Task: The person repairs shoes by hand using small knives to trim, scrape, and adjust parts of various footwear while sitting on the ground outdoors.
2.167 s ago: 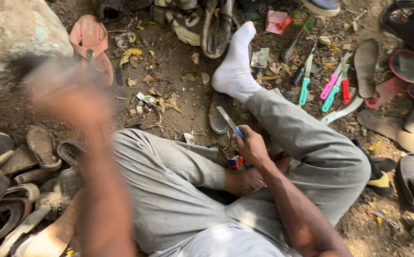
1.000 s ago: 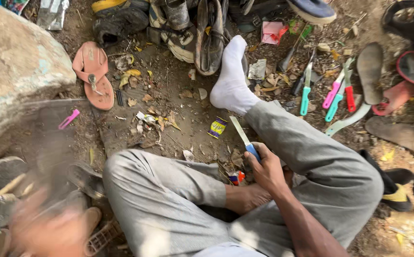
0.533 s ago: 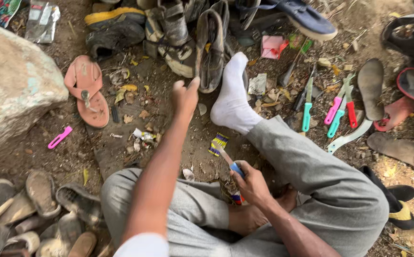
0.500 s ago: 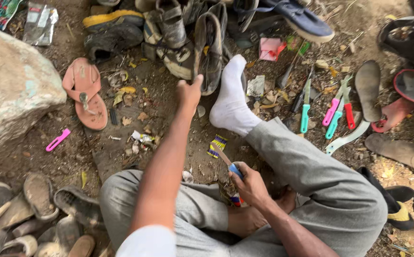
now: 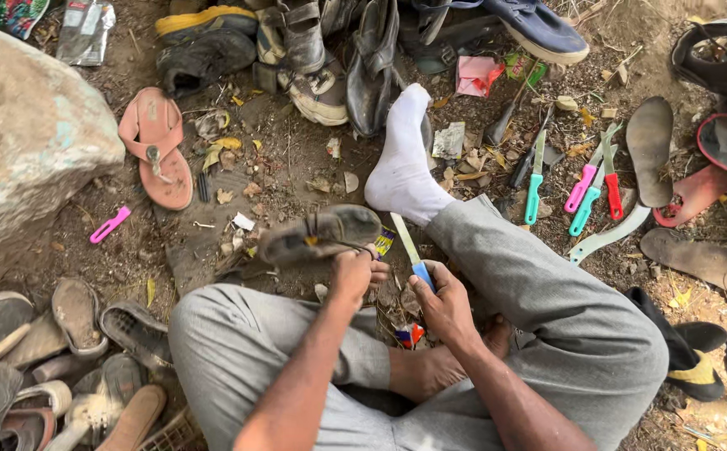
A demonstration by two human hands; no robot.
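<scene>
Currently, hands:
Left hand (image 5: 355, 271): gripping one worn sandal (image 5: 321, 234), centre frame.
Right hand (image 5: 443, 305): clasping one blue-handled knife (image 5: 411, 252).
Right of frame: four coloured-handled knives (image 5: 585, 188) lying.

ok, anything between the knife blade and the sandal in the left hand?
Nothing visible. The left hand grips the worn sandal. The knife in the right hand points up just right of it, with only open space between them.

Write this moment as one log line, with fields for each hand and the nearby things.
left hand: holds worn sandal | right hand: grips blue-handled knife | nearby: white-socked foot, coloured knives on dirt
</scene>
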